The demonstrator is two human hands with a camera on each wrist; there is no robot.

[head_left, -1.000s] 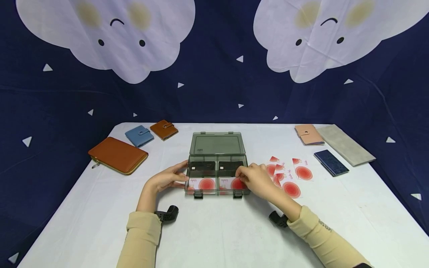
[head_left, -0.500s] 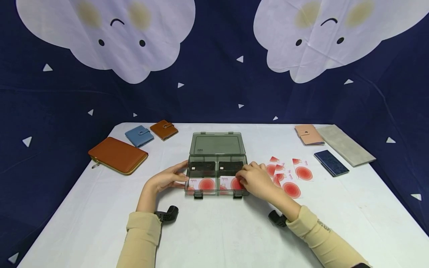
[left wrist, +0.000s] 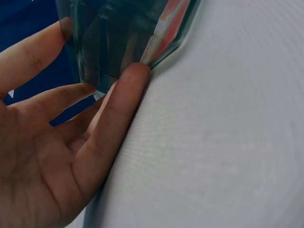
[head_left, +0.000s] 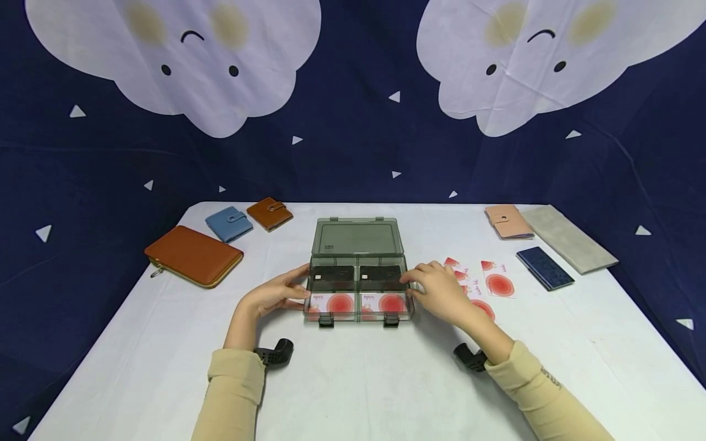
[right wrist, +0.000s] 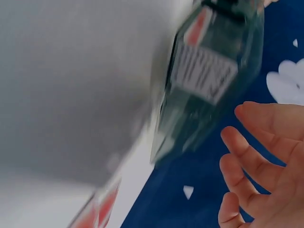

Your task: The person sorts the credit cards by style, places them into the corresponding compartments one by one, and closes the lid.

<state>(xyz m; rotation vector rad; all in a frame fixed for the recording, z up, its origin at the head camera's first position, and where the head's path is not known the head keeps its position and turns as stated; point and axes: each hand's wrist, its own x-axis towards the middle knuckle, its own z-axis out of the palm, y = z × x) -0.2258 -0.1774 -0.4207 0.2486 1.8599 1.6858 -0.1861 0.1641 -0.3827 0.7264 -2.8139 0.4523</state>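
Note:
A see-through grey-green plastic box (head_left: 360,237) lies with its lid flipped back in the head view. Black cards (head_left: 333,275) fill its two rear compartments. White cards with red circles (head_left: 337,302) lie in the two front ones. My left hand (head_left: 276,294) touches the box's left side with extended fingertips; the left wrist view shows the fingers against the clear wall (left wrist: 118,28). My right hand (head_left: 441,294) hovers at the box's right edge, holding nothing, its fingers loosely bent. In the right wrist view that hand (right wrist: 266,166) is apart from the box (right wrist: 190,118).
Loose red-and-white cards (head_left: 500,284) lie right of the box, partly behind my right hand. A brown zip wallet (head_left: 193,254), blue wallet (head_left: 228,223) and small brown wallet (head_left: 269,213) sit left. A peach wallet (head_left: 508,222), navy card holder (head_left: 545,267) and grey wallet (head_left: 570,237) sit right.
My right hand has let go of the card in the front right compartment and drawn back to the right. That card now lies flat in the box. The left hand stays put.

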